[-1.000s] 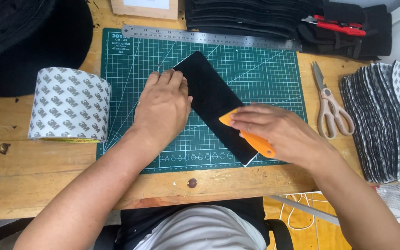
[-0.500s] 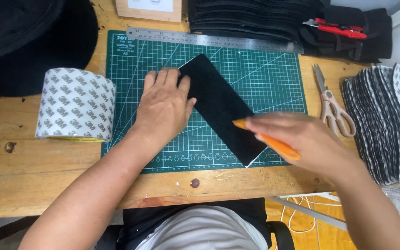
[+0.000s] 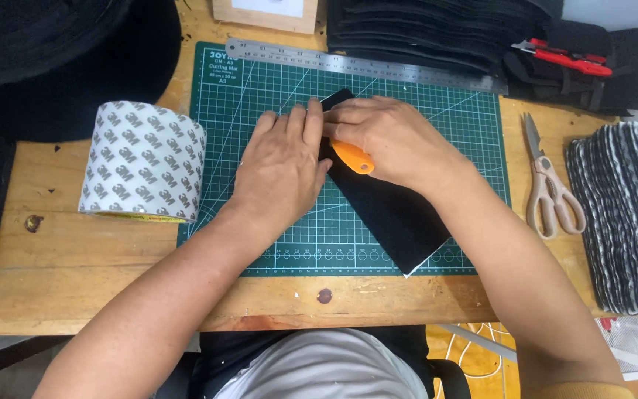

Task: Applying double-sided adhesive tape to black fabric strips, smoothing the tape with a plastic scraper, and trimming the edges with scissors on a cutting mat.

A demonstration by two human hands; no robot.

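Strip of black material (image 3: 393, 214) lies slantwise on the green cutting mat (image 3: 275, 244), its long axis running from the far end up near the middle of the mat down toward the near right corner, where a thin white edge shows at its tip. Both hands crowd the far end. The right hand (image 3: 393, 137) has its grip closed around an orange tool (image 3: 354, 157), which is pressed flat on the strip just beside the left thumb. The left hand (image 3: 283, 166) holds nothing; its fingers lie flat and together, pinning the strip's left edge against the mat. So nearly the whole free length of the strip stretches away from the tool toward the person's right and near side, along that diagonal, and the right hand is the one set over it. Outward on the wooden surface (image 3: 75, 273): a steel ruler (image 3: 363, 65) along the mat's far edge, a wide roll of backed tape (image 3: 144, 162) to the left, scissors (image 3: 548, 185) to the right, and a fanned stack of cut pieces (image 3: 622, 214) beyond them.
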